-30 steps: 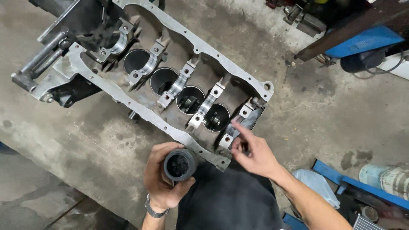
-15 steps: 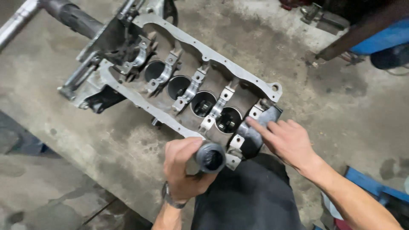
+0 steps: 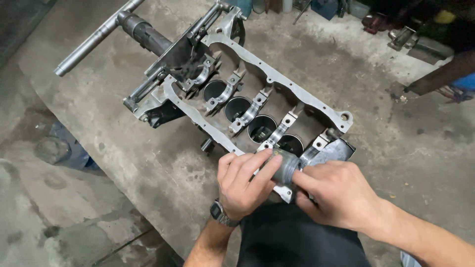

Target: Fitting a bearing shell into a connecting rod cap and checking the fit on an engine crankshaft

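Head view. You are holding a short grey metal cylinder (image 3: 287,165) between both hands, at about 5 o'clock from frame centre, just over the near end of the grey cast-metal engine block (image 3: 277,84). Your left hand (image 3: 243,185) is wrapping the cylinder from the 9 o'clock side, fingers curled together over its top. A dark wristwatch (image 3: 217,213) is sitting on that wrist. Your right hand (image 3: 341,195) is closing on the same cylinder from the 3 o'clock side, thumb and fingers clamped against its end. The cylinder is lying roughly on its side; whether it is touching the block's rail cannot be told.

The block is lying open side up, running from 11 o'clock to 4 o'clock, with four round dark cylinder bores (image 3: 261,128) in a row between shiny bearing saddles. A long steel stand shaft (image 3: 96,37) is projecting from the far end toward 10 o'clock. Everything is resting above a stained concrete floor (image 3: 99,148). Dark trousers (image 3: 297,242) are showing at 6 o'clock.
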